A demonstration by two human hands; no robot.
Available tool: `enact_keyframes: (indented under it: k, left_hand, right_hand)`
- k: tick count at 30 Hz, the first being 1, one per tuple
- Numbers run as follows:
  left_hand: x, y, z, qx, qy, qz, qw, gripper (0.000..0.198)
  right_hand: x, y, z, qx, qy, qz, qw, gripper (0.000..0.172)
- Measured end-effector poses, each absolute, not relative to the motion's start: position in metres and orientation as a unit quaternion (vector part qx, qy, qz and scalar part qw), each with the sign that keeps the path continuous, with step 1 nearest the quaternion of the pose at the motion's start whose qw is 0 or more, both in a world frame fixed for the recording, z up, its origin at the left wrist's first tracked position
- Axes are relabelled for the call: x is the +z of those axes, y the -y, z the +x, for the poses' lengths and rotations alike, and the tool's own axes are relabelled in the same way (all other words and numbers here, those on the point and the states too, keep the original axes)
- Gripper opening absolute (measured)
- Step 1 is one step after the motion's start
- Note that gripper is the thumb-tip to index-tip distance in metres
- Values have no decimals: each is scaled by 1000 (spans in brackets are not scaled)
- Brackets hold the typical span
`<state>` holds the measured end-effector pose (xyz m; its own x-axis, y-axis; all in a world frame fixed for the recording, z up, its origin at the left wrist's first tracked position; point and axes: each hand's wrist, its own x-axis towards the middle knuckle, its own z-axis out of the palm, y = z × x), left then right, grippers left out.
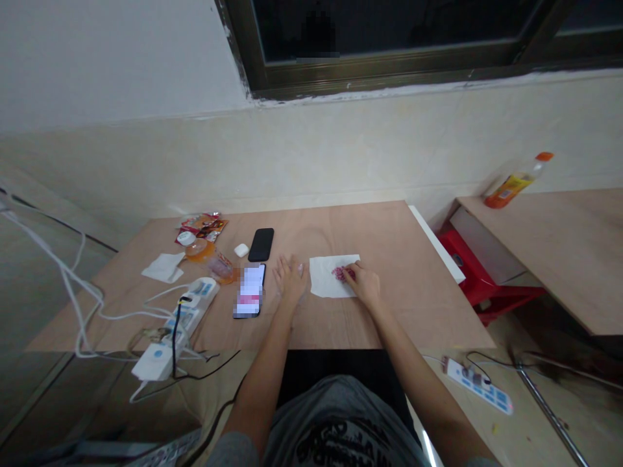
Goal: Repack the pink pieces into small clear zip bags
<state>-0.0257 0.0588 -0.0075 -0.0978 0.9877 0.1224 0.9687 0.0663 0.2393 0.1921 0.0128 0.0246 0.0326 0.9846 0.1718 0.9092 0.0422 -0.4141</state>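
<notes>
A white sheet of paper point(325, 277) lies on the wooden table, with a small pile of pinkish-red pieces point(337, 273) on it; they are too small to name. My right hand point(364, 283) reaches onto the paper's right side, its fingertips bunched together at the pile and partly covering it. To the left of the paper, my left hand point(291, 280) rests on the tabletop with fingers spread. Something clear, perhaps thin plastic, shows faintly around that hand. A phone with a lit screen point(250, 292) lies just left of it.
On the left are a black phone point(261, 244), a small white case point(241, 250), an orange drink bottle point(209, 258), red snack wrappers point(202, 225), a tissue point(163, 267) and a power strip point(160, 353) with cables. A red stool point(467, 266) stands between the tables.
</notes>
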Motion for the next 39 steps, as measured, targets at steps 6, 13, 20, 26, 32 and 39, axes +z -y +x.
enact_keyframes:
  k: [6, 13, 20, 26, 32, 39]
  left_hand:
    - [-10, -61, -27, 150, -723, 672, 51, 60]
    - [7, -60, -27, 163, -722, 669, 61, 64]
    - [31, -46, -14, 241, -694, 677, 36, 57]
    - [21, -24, 7, 445, -587, 648, 192, 23]
    - [3, -5, 29, 504, -547, 582, 330, 22]
    - [2, -6, 27, 512, -539, 535, 401, 27]
  right_hand:
    - [13, -14, 193, 89, 675, -693, 238, 34]
    - [6, -11, 196, 123, 616, -698, 343, 40]
    - [-11, -10, 209, 244, 475, -672, 513, 47]
    - [-14, -10, 212, 283, 407, -646, 581, 42]
    - [-18, -11, 211, 286, 417, -649, 569, 40]
    - [-15, -10, 211, 289, 424, -648, 563, 41]
